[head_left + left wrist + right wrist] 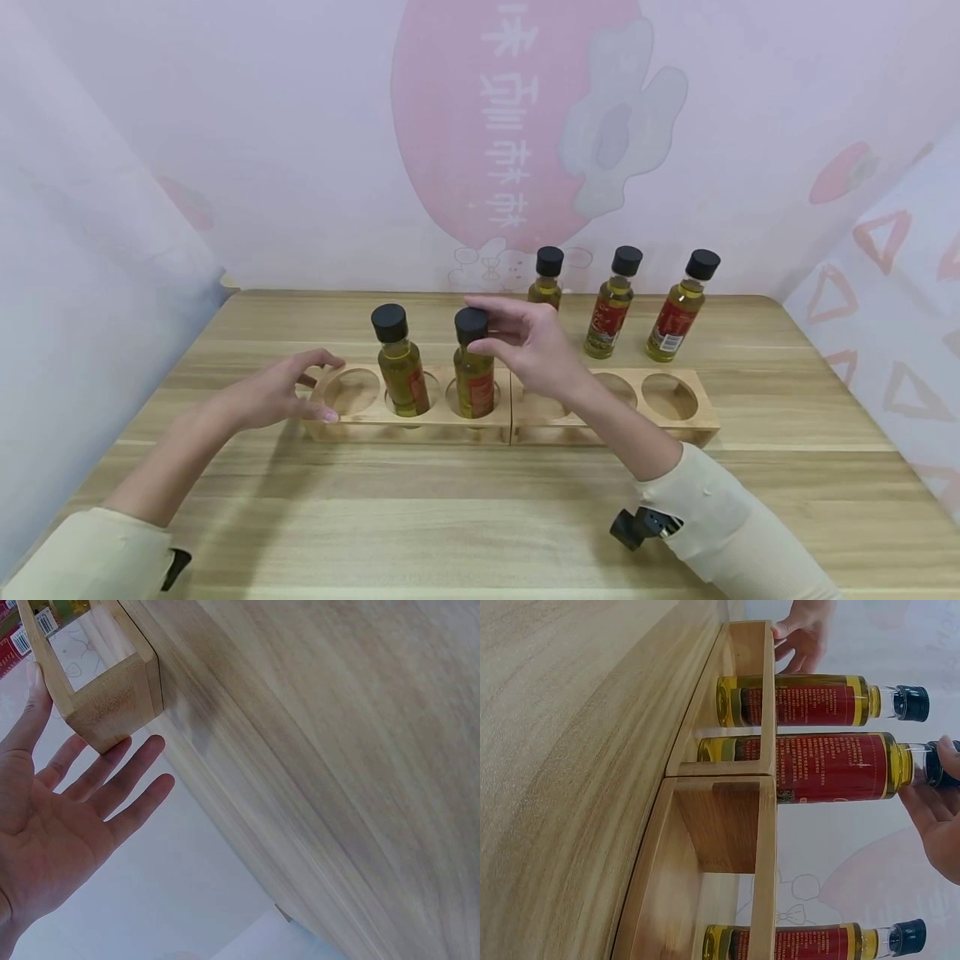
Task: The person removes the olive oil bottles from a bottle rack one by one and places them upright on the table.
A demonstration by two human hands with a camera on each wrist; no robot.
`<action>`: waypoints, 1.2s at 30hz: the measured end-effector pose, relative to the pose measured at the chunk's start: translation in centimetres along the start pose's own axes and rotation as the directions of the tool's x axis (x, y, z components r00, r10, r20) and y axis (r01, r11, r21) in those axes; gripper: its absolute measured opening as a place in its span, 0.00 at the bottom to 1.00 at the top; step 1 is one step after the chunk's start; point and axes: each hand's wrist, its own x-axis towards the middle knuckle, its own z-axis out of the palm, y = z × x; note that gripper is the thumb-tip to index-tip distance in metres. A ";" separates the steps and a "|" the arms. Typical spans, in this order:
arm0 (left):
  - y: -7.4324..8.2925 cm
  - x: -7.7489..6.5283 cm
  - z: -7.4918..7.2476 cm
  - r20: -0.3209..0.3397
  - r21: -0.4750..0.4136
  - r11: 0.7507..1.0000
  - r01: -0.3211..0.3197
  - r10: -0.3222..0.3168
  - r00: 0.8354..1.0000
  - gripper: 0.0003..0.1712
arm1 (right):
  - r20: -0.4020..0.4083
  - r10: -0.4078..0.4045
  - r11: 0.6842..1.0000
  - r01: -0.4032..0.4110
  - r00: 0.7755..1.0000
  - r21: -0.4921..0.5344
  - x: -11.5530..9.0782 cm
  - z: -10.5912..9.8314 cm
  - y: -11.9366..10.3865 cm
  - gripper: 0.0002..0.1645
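Note:
My right hand (536, 346) pinches the black cap of an oil bottle (475, 392), with the thumb in front and fingers behind. This bottle stands in the right-hand hole of the left wooden rack (442, 431). Beside it, another oil bottle (405, 375) sits slightly tilted in the middle hole. My left hand (273, 392) holds the rack's left end, thumb at the front corner and index finger at the back one. In the left wrist view, its other fingers spread by the rack's end wall (112, 712). Both bottles have red labels, plainest in the right wrist view.
A second wooden rack (693, 433) adjoins the first on the right, partly covered by my right forearm. Behind it, three more oil bottles (609, 321) stand on the wooden table (420, 517). A printed cloth wall (300, 167) rises at the table's back edge.

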 end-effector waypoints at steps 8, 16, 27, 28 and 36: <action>-0.1 0.0 0.0 0.005 0.002 1.000 0.000 0.000 1.000 0.45 | -0.022 0.020 1.000 -0.020 1.000 0.002 0.0 -0.1 -0.3 0.29; 0.1 0.1 0.0 0.004 0.003 1.000 0.011 -0.011 1.000 0.46 | -0.056 -0.006 0.999 0.008 0.998 0.034 0.1 -0.4 -1.2 0.28; -0.2 0.1 0.0 0.006 0.002 1.000 0.008 -0.008 1.000 0.46 | -0.078 -0.080 0.995 0.084 0.994 0.061 0.0 -0.7 -1.8 0.27; -0.2 0.1 0.0 0.005 0.001 1.000 0.007 -0.007 1.000 0.46 | -0.079 -0.088 0.994 0.093 0.993 0.062 0.0 -0.8 -1.8 0.27; -0.1 0.1 0.0 0.010 -0.006 1.000 0.016 -0.016 1.000 0.46 | -0.112 -0.115 0.992 0.121 0.987 0.047 -0.1 -1.2 -2.4 0.27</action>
